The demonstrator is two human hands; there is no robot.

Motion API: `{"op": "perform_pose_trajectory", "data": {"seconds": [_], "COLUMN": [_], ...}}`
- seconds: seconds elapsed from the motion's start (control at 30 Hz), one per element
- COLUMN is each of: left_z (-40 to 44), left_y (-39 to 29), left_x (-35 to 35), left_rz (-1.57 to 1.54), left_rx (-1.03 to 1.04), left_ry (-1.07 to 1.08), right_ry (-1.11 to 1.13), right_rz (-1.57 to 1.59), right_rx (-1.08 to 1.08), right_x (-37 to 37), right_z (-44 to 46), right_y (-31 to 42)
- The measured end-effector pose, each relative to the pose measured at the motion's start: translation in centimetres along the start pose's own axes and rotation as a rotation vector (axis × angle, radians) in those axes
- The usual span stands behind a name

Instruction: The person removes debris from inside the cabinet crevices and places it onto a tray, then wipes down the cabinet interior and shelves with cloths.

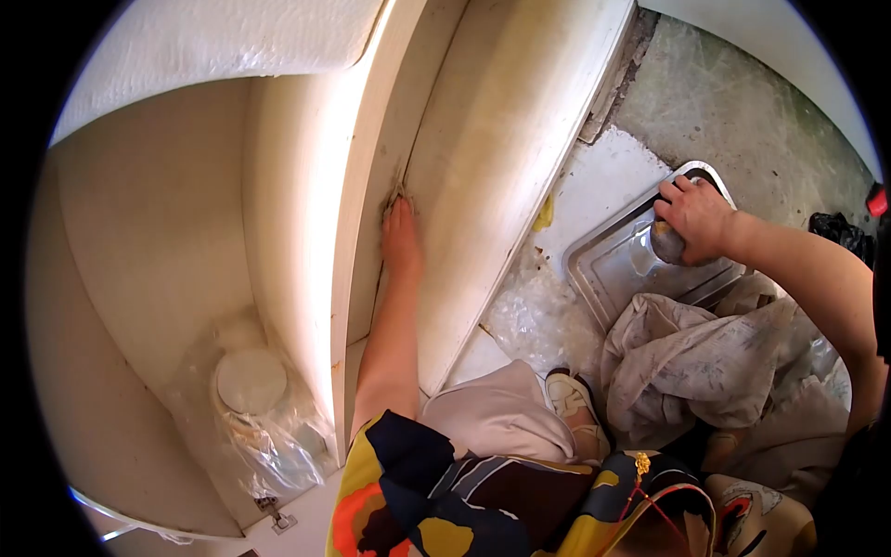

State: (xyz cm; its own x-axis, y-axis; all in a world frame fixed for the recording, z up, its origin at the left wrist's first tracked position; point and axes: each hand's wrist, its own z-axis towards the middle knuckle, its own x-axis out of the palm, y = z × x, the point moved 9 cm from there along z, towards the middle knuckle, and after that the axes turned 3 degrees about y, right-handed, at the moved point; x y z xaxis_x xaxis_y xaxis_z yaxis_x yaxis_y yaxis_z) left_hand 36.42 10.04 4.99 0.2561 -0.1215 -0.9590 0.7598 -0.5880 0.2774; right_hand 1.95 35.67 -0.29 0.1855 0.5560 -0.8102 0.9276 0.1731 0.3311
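My left hand (401,243) reaches down into a narrow pale compartment. Its fingers are close together at the inner corner, over a small greyish, crumpled bit that looks like cloth; I cannot make it out clearly. On the right, my right hand (698,221) is wrapped round a rounded grey-brown object (666,242), whose kind is unclear. It holds this over a shallow rectangular metal tray (594,266) on the floor. A crumpled, patterned light cloth (687,348) lies against the tray's near side.
A clear plastic bag (278,455) wraps a round white-topped container (251,382) in the left compartment. Clear plastic (543,311) lies by the tray. A pale board (520,167) stands between my arms. A black bag (840,234) is at far right. My shoe (575,408) is below.
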Motion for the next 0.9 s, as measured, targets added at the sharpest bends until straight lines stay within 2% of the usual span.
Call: {"op": "perform_pose_trajectory", "data": {"seconds": [0.07,0.13,0.17,0.27,0.33,0.37,0.43,0.47,0.53,0.57,0.63,0.67,0.73,0.77,0.83,0.9], "left_z": [-1.8,-3.5,-4.9,-8.2,-9.2,-9.2,-10.6,-10.5,-11.6,-12.5,-12.8,-12.9,-17.0,-17.8,-17.3,-16.9], "left_y": [0.7,2.9,4.1,7.8,7.3,7.2,9.8,10.0,11.5,12.3,12.4,12.2,13.8,14.6,16.3,15.9], "left_x": [-0.1,-0.1,0.7,3.5,1.3,0.7,1.8,2.1,3.8,3.4,3.6,3.8,3.6,4.6,4.3,4.9], "left_rz": [-0.008,-0.3,-0.293,-0.517,-0.165,-0.163,-0.68,-0.682,-1.888,-1.876,-2.091,-2.094,-1.273,-1.271,-0.777,-0.723], "left_rx": [-0.01,-0.2,-0.205,-0.418,-0.366,-0.375,-0.789,-0.796,-0.908,-0.919,-0.976,-0.977,-1.38,-1.381,-1.101,-1.097], "left_ry": [0.005,0.018,0.02,0.089,0.074,0.078,-0.038,-0.03,-0.383,-0.393,-0.449,-0.449,-0.305,-0.3,-0.187,-0.164], "right_ry": [-0.008,0.0,0.008,0.012,0.003,0.005,-0.017,-0.019,-0.038,-0.038,-0.052,-0.072,-0.048,-0.029,-0.038,-0.046], "right_rz": [0.007,0.017,0.026,0.027,0.035,0.038,0.025,0.032,0.066,0.067,0.05,0.033,0.029,0.024,0.037,0.051], "right_rx": [-0.008,-0.002,0.008,0.028,0.029,0.03,0.023,0.031,0.022,0.007,0.027,0.019,0.034,0.05,0.048,0.041], "right_x": [-0.1,0.0,0.1,0.4,0.1,0.2,0.6,0.6,0.4,0.3,0.1,0.0,0.3,0.3,0.2,0.0], "right_z": [-0.1,0.0,0.0,0.0,-0.1,-0.1,0.0,0.0,0.2,0.2,0.0,0.0,0.1,0.1,0.1,0.1], "right_y": [0.1,0.0,0.0,-0.3,-0.2,-0.2,-0.1,-0.3,-0.2,0.1,-0.1,0.0,-0.1,-0.1,-0.1,0.0]}}
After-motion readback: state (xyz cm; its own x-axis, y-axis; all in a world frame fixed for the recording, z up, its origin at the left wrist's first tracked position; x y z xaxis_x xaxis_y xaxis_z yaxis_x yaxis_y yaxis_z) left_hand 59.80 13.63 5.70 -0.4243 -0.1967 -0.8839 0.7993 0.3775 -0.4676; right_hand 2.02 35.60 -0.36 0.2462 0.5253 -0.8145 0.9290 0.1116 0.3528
